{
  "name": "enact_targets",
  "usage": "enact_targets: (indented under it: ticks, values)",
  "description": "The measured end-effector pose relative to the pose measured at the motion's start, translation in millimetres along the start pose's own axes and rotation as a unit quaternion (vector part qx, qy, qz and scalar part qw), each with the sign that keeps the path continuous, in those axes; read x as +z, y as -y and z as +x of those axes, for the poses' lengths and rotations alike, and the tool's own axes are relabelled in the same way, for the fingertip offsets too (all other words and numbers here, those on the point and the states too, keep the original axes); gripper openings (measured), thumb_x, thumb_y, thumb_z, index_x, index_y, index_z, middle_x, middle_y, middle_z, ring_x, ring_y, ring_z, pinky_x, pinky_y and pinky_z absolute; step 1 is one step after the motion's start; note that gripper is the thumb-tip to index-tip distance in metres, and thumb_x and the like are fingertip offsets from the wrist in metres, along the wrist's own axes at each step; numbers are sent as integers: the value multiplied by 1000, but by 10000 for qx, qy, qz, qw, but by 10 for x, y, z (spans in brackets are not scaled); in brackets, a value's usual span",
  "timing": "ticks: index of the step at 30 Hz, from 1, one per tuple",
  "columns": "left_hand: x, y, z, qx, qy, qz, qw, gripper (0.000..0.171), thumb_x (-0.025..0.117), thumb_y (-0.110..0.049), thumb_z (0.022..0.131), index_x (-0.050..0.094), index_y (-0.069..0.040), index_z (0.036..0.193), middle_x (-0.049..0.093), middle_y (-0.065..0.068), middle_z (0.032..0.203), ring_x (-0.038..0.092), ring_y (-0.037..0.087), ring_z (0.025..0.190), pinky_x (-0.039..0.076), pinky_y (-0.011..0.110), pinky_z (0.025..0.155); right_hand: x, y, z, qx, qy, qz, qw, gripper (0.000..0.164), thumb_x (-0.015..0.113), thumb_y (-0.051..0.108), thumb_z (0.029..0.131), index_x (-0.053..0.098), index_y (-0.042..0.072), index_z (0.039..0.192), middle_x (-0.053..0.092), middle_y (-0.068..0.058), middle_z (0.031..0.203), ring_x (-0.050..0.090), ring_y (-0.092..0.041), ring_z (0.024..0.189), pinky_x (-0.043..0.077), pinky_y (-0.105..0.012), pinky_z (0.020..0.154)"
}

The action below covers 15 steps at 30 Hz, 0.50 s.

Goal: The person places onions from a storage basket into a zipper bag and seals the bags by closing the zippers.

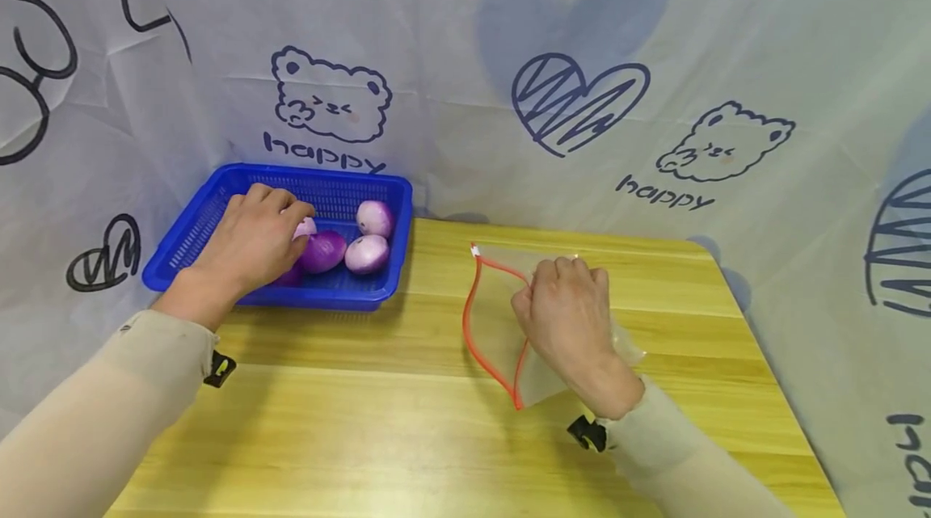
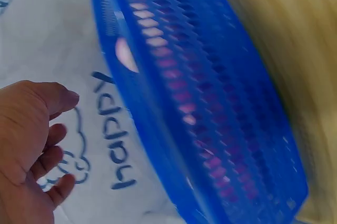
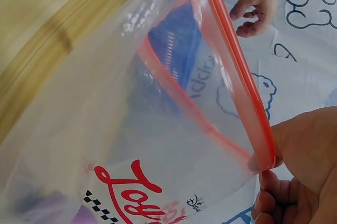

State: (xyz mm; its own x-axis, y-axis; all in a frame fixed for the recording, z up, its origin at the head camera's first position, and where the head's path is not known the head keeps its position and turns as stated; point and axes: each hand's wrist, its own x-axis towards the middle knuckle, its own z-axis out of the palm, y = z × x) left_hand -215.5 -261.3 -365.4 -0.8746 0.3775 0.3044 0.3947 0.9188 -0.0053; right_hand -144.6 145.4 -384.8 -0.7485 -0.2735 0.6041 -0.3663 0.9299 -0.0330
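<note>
My left hand (image 1: 254,235) hovers over the left part of a blue plastic basket (image 1: 349,292), fingers loosely bent with nothing between them, as the left wrist view shows. Peeled purple onions (image 1: 325,251) lie in the basket on its right side, partly covered by the hand. To the right, my right hand (image 1: 570,320) pinches the rim of a clear zip bag (image 1: 489,324) with a red zip edge. The bag's mouth gapes toward the basket. Red lettering (image 3: 139,192) is printed on its side, and something purple (image 3: 81,216) shows low in the bag.
A wooden table (image 1: 349,421) carries the basket and bag. White cloth (image 1: 451,98) with blue drawings hangs behind and at both sides, close against the basket's back. The table's right edge (image 1: 771,372) slants toward the cloth.
</note>
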Motion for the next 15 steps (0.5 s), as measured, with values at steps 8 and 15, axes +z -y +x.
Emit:
enact_targets:
  ticks: [8, 15]
  values:
    - [169, 173, -35, 197, 30, 405, 9990, 39, 77, -25, 92, 60, -1, 118, 58, 25, 120, 48, 48, 117, 41, 66, 95, 62, 14, -32, -155, -122, -33, 9998, 23, 59, 12, 84, 44, 9, 67, 41, -6, 63, 47, -32, 64, 35, -45, 65]
    - [211, 257, 80, 579, 674, 799, 9928, 55, 84, -30, 90, 59, -1, 128, 56, 24, 126, 47, 47, 122, 40, 67, 101, 94, 25, -49, -209, -97, -85, 9997, 22, 58, 11, 83, 43, 9, 66, 39, -4, 63, 46, -32, 62, 35, -45, 67]
